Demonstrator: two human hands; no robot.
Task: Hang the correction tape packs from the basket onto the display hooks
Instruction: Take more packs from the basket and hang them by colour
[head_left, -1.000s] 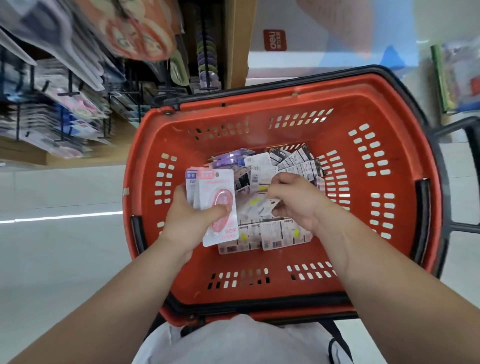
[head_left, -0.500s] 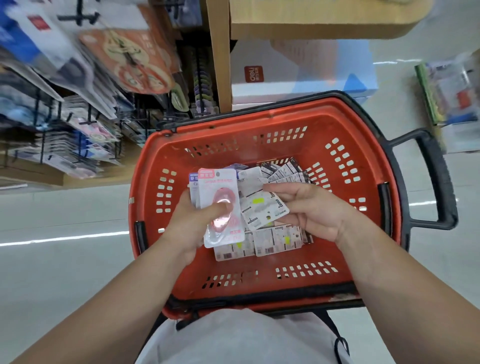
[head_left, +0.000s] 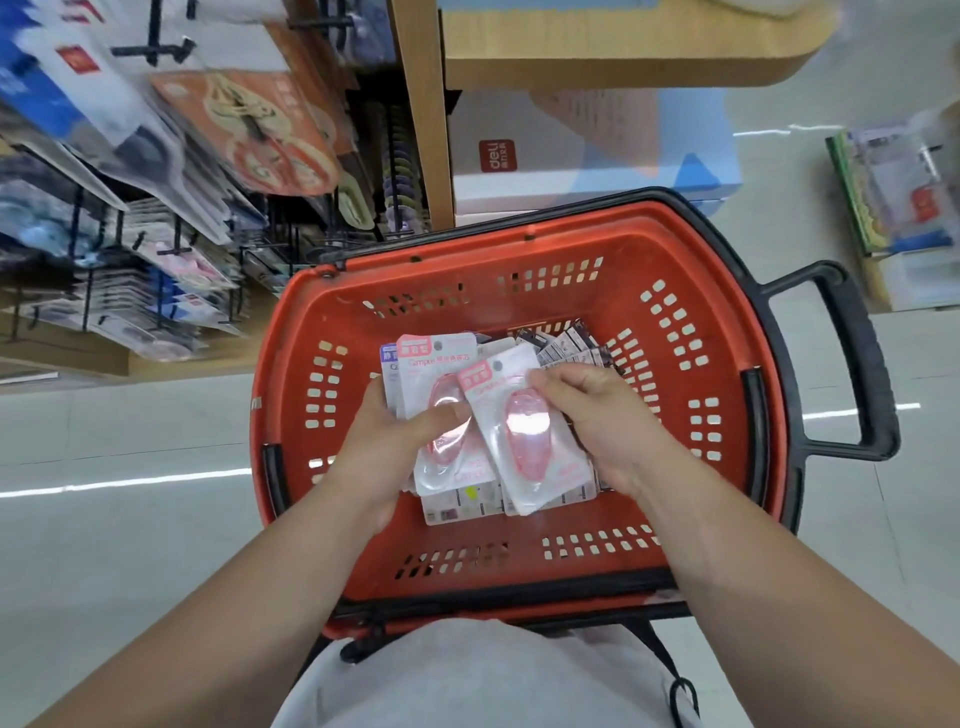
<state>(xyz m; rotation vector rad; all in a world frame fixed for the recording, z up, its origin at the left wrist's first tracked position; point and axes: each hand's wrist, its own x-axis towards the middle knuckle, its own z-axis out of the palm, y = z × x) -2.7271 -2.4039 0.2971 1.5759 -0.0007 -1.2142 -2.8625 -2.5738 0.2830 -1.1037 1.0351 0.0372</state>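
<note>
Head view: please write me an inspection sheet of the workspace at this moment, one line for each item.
Surface: pale tiled floor; no table seen.
Job's things: red basket holds loose packs, mostly back side up; display hooks at upper left, blurred.
Clutter: packaged goods at far right, blurred.
Hands: left hand grips a stack of packs; right hand pinches a pink pack, partly over the stack.
Cables: nothing seen, except a thin black cord by the grey clothing.
Surroundings: wooden shelf, with a white and blue box below it.
</note>
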